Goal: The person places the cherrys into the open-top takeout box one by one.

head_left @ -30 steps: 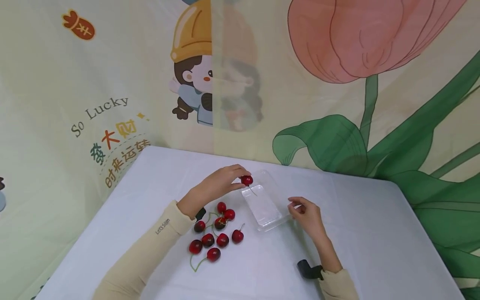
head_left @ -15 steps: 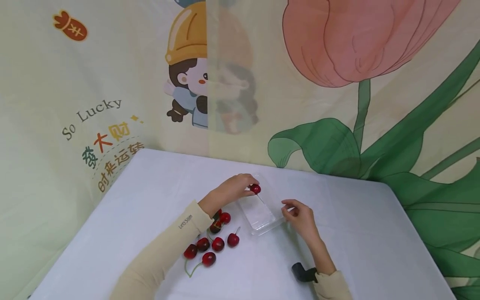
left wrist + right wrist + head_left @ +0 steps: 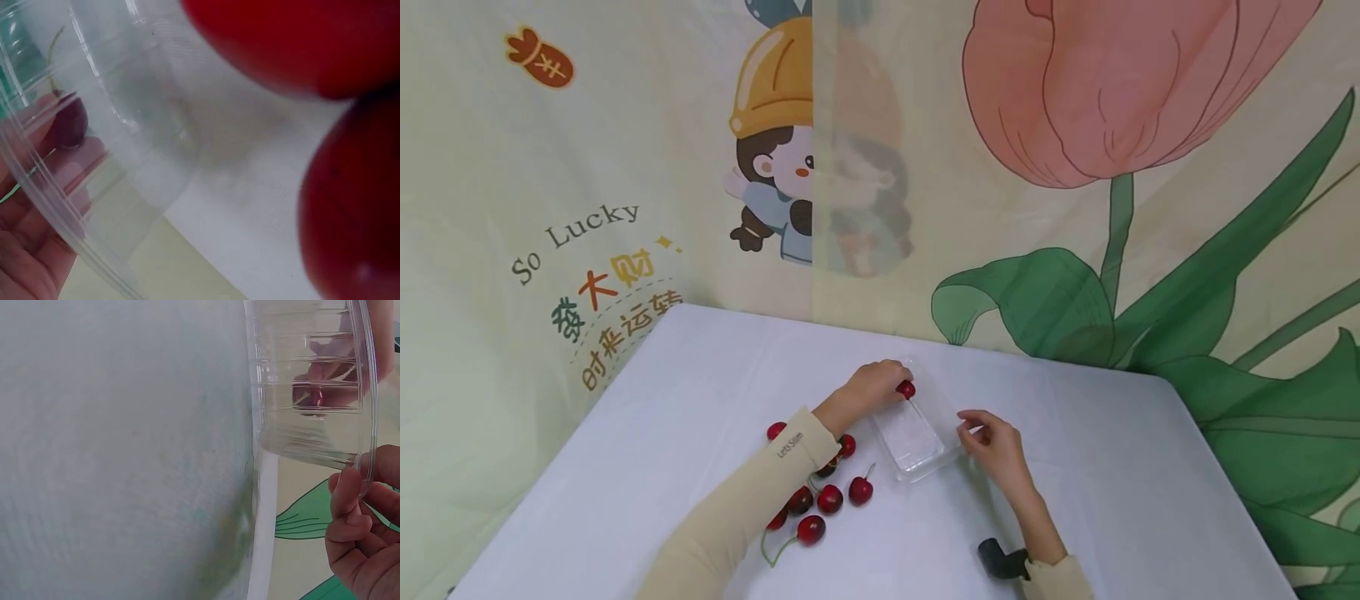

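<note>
A red cherry (image 3: 906,389) is pinched in the fingertips of my left hand (image 3: 871,387), over the clear plastic box (image 3: 917,477). In the left wrist view that cherry (image 3: 70,122), with its stem, shows through the clear wall. The right wrist view also shows the cherry (image 3: 309,395) behind the box's side, low in the box; whether it touches the bottom I cannot tell. My right hand (image 3: 997,450) grips the box's right rim between thumb and finger, plain in the right wrist view, where the hand (image 3: 362,540) sits at the lower corner.
Several loose cherries (image 3: 830,499), some with green stems, lie on the white tablecloth (image 3: 1097,467) left of the box, partly hidden by my left sleeve (image 3: 737,500). A printed curtain (image 3: 685,150) hangs behind the table's far edge. A black wrist camera (image 3: 997,558) sits by my right sleeve.
My left hand has carried the cherry rightward and down, farther over the box. The right hand stays at the rim. The head view has shifted slightly.
</note>
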`<action>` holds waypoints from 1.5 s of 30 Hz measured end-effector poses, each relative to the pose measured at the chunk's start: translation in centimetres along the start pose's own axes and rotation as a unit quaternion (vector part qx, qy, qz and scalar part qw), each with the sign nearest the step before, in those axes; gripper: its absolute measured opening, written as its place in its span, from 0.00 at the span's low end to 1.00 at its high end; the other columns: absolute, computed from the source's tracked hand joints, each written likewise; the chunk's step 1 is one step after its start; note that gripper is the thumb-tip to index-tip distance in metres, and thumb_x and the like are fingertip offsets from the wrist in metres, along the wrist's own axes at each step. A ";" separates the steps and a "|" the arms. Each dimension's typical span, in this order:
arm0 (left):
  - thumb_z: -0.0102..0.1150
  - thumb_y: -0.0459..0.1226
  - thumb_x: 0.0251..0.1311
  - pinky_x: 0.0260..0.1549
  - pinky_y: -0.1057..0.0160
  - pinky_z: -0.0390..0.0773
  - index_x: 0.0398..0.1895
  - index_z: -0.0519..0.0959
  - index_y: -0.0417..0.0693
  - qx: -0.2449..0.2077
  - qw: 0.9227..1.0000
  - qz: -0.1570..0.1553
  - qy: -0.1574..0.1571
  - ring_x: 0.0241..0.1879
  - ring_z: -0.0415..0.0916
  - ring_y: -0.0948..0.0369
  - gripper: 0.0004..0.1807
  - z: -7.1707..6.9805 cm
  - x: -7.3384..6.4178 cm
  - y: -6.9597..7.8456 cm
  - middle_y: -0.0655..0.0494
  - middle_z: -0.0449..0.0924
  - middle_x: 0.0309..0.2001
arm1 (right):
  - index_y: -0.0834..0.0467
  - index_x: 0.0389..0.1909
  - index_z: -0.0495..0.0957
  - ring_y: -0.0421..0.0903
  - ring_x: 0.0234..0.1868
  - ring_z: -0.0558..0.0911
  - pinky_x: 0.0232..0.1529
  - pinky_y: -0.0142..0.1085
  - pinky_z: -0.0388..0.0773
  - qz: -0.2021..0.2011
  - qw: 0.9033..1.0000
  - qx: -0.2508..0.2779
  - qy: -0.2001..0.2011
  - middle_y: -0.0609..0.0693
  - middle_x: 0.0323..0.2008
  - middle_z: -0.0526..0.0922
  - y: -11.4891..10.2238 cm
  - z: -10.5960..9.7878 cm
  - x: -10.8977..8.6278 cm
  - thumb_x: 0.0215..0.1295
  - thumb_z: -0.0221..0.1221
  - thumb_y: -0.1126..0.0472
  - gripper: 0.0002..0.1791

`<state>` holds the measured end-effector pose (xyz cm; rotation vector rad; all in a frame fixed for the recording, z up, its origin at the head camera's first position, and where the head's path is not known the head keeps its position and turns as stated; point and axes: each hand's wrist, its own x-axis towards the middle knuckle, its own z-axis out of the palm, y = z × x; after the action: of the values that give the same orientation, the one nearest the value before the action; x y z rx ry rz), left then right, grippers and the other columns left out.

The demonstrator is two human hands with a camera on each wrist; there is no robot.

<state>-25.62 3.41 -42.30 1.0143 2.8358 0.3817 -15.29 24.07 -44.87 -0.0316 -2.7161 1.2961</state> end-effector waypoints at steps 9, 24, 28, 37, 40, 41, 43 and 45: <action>0.65 0.36 0.61 0.41 0.63 0.80 0.50 0.82 0.45 0.019 1.000 -0.011 -0.008 0.42 0.78 0.59 0.14 0.7 -0.3 -0.1 0.51 0.81 0.47 | 0.65 0.45 0.82 0.41 0.23 0.75 0.22 0.28 0.73 -0.004 1.000 0.015 0.000 0.55 0.33 0.82 -0.1 0.6 -0.5 0.61 0.63 0.70 0.11; 0.66 0.39 0.61 0.49 0.59 0.79 0.59 0.77 0.46 0.005 0.999 -0.039 -0.019 0.52 0.78 0.56 0.23 0.7 -1.2 -0.3 0.50 0.79 0.55 | 0.65 0.45 0.82 0.41 0.22 0.76 0.21 0.29 0.74 -0.019 1.000 0.015 0.008 0.56 0.33 0.83 -0.2 0.7 -0.7 0.61 0.63 0.70 0.11; 0.65 0.39 0.61 0.50 0.56 0.79 0.61 0.76 0.47 0.000 0.999 -0.037 -0.020 0.54 0.77 0.55 0.24 0.1 -1.2 -0.3 0.49 0.78 0.57 | 0.65 0.46 0.81 0.42 0.23 0.76 0.21 0.28 0.74 -0.013 1.000 0.010 0.007 0.56 0.34 0.83 -0.1 0.4 -0.8 0.61 0.64 0.70 0.12; 0.64 0.39 0.62 0.53 0.55 0.78 0.61 0.76 0.48 -0.013 1.000 -0.024 -0.003 0.56 0.76 0.54 0.23 -1.9 -2.9 -0.3 0.49 0.76 0.59 | 0.66 0.46 0.81 0.41 0.23 0.76 0.21 0.29 0.74 -0.008 1.000 0.015 0.012 0.57 0.35 0.82 0.2 0.2 -0.8 0.62 0.63 0.70 0.12; 0.64 0.39 0.62 0.53 0.56 0.78 0.61 0.76 0.47 -0.019 1.000 -0.020 0.009 0.55 0.77 0.54 0.23 -2.6 -4.1 -0.5 0.50 0.77 0.58 | 0.65 0.46 0.81 0.41 0.22 0.76 0.21 0.29 0.74 -0.009 1.000 0.016 0.016 0.56 0.34 0.82 0.3 0.2 -0.9 0.62 0.63 0.70 0.12; 0.64 0.39 0.63 0.53 0.56 0.78 0.60 0.76 0.47 -0.022 0.999 -0.019 0.014 0.55 0.77 0.54 0.22 -2.8 -4.5 -0.6 0.50 0.77 0.58 | 0.65 0.46 0.81 0.41 0.22 0.76 0.20 0.29 0.74 -0.011 1.000 0.016 0.016 0.56 0.34 0.82 0.3 0.3 -0.9 0.62 0.63 0.70 0.12; 0.64 0.38 0.62 0.52 0.56 0.78 0.60 0.77 0.46 -0.027 0.999 -0.017 0.025 0.55 0.78 0.54 0.22 -3.3 -5.5 -0.8 0.49 0.77 0.57 | 0.65 0.46 0.81 0.41 0.22 0.76 0.21 0.29 0.74 -0.013 1.000 0.016 0.018 0.56 0.34 0.82 0.3 0.3 -0.9 0.62 0.63 0.70 0.12; 0.64 0.38 0.62 0.51 0.56 0.79 0.59 0.77 0.45 -0.026 0.999 -0.015 0.037 0.54 0.78 0.54 0.22 -3.6 -6.5 -1.0 0.49 0.78 0.56 | 0.65 0.46 0.81 0.41 0.22 0.76 0.21 0.29 0.74 -0.014 1.000 0.013 0.017 0.56 0.34 0.82 0.3 0.3 -0.9 0.62 0.63 0.70 0.12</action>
<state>-21.88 -2.15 -38.96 0.9672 2.8863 0.4989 -14.46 23.93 -45.40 -0.0142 -2.6605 1.3119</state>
